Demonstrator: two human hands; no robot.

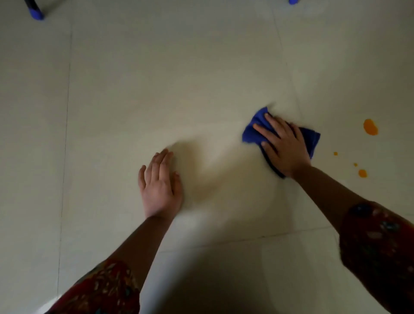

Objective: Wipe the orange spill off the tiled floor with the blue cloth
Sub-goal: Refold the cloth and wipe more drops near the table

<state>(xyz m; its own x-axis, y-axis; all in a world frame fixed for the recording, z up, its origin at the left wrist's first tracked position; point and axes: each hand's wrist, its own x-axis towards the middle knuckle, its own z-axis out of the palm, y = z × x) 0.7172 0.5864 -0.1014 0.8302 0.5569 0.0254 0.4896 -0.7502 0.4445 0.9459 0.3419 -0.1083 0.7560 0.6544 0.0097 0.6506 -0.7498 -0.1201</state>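
Observation:
My right hand (282,146) presses flat on a crumpled blue cloth (254,131) lying on the pale tiled floor (179,78). To the right of the cloth, apart from it, sits an orange spill: a large blob (370,127) and a few smaller drops (362,173) nearer to me. My left hand (160,183) rests palm down on the bare tile, fingers together, holding nothing, well left of the cloth.
Two furniture legs with blue caps stand at the far edge, one at the top left (35,12), one at the top right (293,2). Grout lines cross the floor. Patterned red sleeves cover both forearms near the bottom corners.

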